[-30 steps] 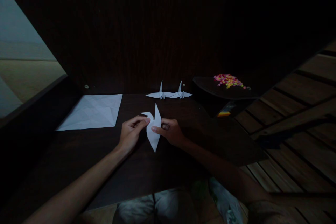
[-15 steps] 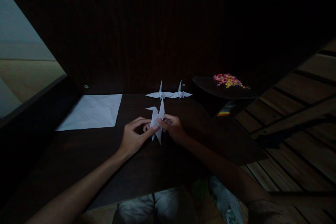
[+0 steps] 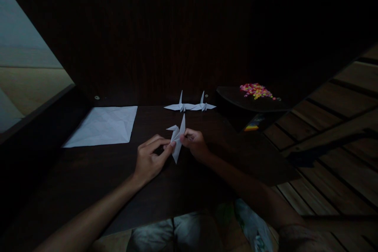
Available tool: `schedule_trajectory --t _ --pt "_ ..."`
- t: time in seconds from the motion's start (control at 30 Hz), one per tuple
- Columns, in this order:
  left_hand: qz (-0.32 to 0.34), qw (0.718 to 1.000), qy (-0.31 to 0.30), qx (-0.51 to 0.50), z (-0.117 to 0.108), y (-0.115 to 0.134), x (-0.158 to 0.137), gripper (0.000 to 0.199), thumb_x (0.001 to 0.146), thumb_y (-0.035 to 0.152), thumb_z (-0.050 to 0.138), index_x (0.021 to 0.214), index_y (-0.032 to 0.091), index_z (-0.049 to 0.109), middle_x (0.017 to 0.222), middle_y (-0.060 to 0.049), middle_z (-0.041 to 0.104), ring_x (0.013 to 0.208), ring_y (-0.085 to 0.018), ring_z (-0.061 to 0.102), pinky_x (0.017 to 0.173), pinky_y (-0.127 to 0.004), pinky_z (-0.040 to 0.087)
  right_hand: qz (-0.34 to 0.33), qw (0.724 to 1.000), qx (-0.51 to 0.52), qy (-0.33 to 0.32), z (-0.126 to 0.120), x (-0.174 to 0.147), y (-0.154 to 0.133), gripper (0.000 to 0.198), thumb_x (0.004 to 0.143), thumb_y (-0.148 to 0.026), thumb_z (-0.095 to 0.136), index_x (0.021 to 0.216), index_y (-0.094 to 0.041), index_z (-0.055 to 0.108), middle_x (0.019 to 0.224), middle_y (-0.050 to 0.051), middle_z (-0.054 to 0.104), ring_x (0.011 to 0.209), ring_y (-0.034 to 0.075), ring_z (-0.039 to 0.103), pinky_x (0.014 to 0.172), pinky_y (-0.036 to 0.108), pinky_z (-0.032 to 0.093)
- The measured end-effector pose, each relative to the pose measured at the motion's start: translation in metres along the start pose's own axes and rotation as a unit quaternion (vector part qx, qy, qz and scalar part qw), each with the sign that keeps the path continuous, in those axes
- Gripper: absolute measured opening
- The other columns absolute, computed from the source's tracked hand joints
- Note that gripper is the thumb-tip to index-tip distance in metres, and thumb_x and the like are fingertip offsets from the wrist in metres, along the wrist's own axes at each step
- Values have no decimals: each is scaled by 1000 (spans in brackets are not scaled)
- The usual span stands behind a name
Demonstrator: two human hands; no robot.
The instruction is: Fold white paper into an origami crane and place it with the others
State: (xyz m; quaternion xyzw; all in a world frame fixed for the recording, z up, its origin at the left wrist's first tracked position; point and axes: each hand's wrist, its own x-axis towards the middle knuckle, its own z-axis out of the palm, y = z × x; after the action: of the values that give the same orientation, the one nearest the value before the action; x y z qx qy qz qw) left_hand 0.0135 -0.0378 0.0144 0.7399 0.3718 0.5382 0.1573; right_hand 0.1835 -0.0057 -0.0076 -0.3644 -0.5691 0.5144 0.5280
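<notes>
From the head camera, in dim light, we look forward and down at a dark desk [image 3: 88,179], with a folded white paper bird [image 3: 177,149] held above or on its middle; we cannot tell whether the two touch. We give every other place relative to this bird. At its left is the left hand [image 3: 150,159], thumb and fingers pinched on the lower folds, apparently to steady the body. At its right is the right hand [image 3: 196,145], fingers drawn narrow on the paper beside the tall upright point, a grip that we judge supports that point from the side.

Beyond the bird, a pair of folded birds [image 3: 182,106] sits in a row by the back panel [image 3: 132,47], perhaps to leave working room for the hands. Left of it, a creased white sheet [image 3: 103,126] lies flat, out of the arms' way. Right of it and farther off, a shelf [image 3: 230,96] bears a heap of pink and yellow bits [image 3: 256,90], too small to identify, likely put there to stay apart from the paper.
</notes>
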Motion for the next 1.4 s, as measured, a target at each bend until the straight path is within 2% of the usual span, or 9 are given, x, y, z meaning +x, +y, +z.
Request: schedule_trajectory --t 0.27,0.37,0.47,0.6,0.73,0.9,1.1,1.2,1.4 --pt "-35 999 7 0 2 0 1 15 81 23 65 68 15 66 58 3 56 52 -8 51 53 -20 43 22 999 -17 38 3 -3 -6 41 66 -53 69 58 -17 54 50 -5 44 46 7 36 45 21 28" --pt "-10 1000 -8 -13 3 0 2 11 79 25 69 82 14 70 67 0 61 59 -10 56 57 -21 46 68 996 5 50 4 -2 0 39 70 -54 66 63 -17 56 46 -6 43 41 7 34 41 21 25" --pt "27 999 -16 -7 5 3 -1 26 76 27 71 100 15 69 75 -2 64 65 -12 59 61 -23 50 92 993 44 55 5 1 7 37 71 -53 66 67 -17 58 50 -4 49 40 7 39 41 21 28" --pt "57 998 -17 21 10 7 -7 44 76 25 70 119 19 62 85 -3 64 71 -13 60 66 -24 52 99 990 80 62 9 2 7 36 68 -52 69 72 -17 61 58 -2 58 49 10 50 47 22 38" --pt "73 997 -20 26 15 4 -12 46 81 19 65 126 20 57 87 -3 63 73 -12 59 68 -24 52 92 990 77 75 12 3 4 30 67 -44 71 78 -19 59 65 -2 62 55 11 55 51 22 42" --pt "68 997 -14 24 16 1 -11 39 84 17 60 124 20 59 87 -3 63 74 -12 60 68 -23 52 23 993 47 107 13 1 2 26 68 -35 71 73 -20 50 65 -4 58 59 11 57 56 22 46" --pt "43 998 21 51 12 2 -7 26 87 15 56 111 15 67 84 -5 66 73 -13 61 69 -22 52 -53 994 -76 53 12 -8 -3 20 83 -38 58 85 -19 63 88 4 64 71 14 62 50 22 49" --pt "41 996 31 67 9 0 -5 25 86 15 57 108 14 68 86 -6 67 74 -13 62 72 -23 52 -123 976 -176 46 10 -12 -11 20 86 -33 55 91 -19 69 98 7 67 89 17 64 67 27 54" --pt "47 995 36 84 7 -7 -4 23 87 17 57 106 15 69 93 -7 71 80 -15 66 75 -25 55 -223 926 -301 43 9 -17 -18 24 82 -27 61 103 -20 70 108 9 70 99 21 67 89 34 53"
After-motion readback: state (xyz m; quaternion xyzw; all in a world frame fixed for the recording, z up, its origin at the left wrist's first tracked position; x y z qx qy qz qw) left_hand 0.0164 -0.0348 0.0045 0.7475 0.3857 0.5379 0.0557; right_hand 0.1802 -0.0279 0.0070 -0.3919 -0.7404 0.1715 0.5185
